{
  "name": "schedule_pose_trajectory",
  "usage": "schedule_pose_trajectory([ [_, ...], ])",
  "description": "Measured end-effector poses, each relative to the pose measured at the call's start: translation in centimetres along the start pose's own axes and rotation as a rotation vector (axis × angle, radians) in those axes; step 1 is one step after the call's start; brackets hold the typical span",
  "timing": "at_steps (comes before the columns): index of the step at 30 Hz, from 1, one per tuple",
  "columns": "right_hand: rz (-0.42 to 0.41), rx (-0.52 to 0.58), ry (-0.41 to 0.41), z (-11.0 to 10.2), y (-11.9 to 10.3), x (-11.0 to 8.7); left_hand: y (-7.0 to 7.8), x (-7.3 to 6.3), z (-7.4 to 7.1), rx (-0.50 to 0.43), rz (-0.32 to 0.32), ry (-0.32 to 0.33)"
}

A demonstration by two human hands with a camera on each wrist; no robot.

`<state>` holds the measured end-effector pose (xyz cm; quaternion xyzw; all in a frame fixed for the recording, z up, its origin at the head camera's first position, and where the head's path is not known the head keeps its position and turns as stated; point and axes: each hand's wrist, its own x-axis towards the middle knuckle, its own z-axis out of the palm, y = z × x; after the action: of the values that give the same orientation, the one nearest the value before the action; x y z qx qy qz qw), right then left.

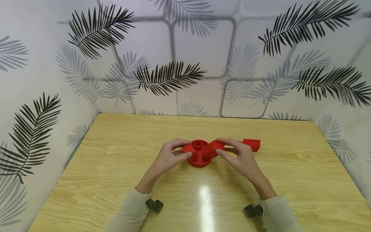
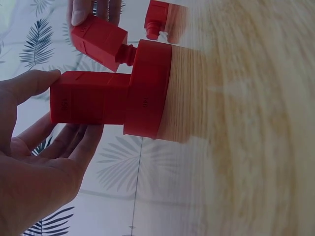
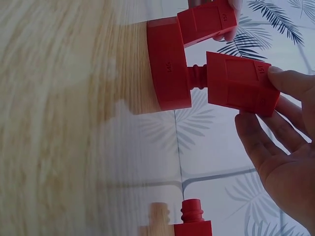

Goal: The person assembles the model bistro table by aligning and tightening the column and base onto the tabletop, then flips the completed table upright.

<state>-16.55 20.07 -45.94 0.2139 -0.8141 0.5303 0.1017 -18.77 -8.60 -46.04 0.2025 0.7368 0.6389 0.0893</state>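
Observation:
A round red base sits on the table, with a raised ring-shaped socket showing at its back. My left hand pinches a red block between thumb and fingers; the block stands at the base's left side, its lower end inside the rim. With thumb and fingertips, my right hand holds a second red block tilted over the base's right side. From that block a ribbed peg points to the base, and its tip is hidden behind the rim.
Another red block lies on the wooden table beyond my right hand, its ribbed peg showing in the right wrist view. Behind the table hangs a leaf-patterned curtain.

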Motion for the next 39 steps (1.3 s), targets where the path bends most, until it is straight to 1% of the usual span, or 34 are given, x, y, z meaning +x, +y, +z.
schedule_pose_trajectory([
  [4,0.045,0.042,-0.019,0.39,-0.12,-0.09,0.06,0.00,-0.02,0.004,-0.008,-0.006],
  [7,0.054,0.053,-0.038,0.64,-0.08,-0.06,0.05,0.00,0.00,0.009,-0.013,-0.007],
  [13,0.088,0.078,-0.023,0.61,0.11,-0.01,-0.04,0.05,-0.01,0.012,-0.014,-0.008],
  [22,0.120,0.057,-0.044,0.30,-0.01,-0.10,-0.13,-0.02,-0.08,0.007,-0.024,-0.005],
  [25,0.130,0.049,-0.056,0.19,-0.08,-0.18,-0.02,-0.12,-0.07,-0.009,-0.027,-0.009],
  [28,0.127,0.041,-0.077,0.25,-0.05,-0.19,-0.01,-0.17,-0.11,-0.023,-0.031,-0.016],
  [33,0.120,0.022,-0.149,0.45,-0.01,-0.11,-0.17,-0.14,-0.19,-0.028,-0.033,-0.021],
  [39,0.103,0.015,-0.198,0.29,-0.15,-0.07,-0.29,-0.16,-0.15,-0.020,-0.036,-0.005],
])
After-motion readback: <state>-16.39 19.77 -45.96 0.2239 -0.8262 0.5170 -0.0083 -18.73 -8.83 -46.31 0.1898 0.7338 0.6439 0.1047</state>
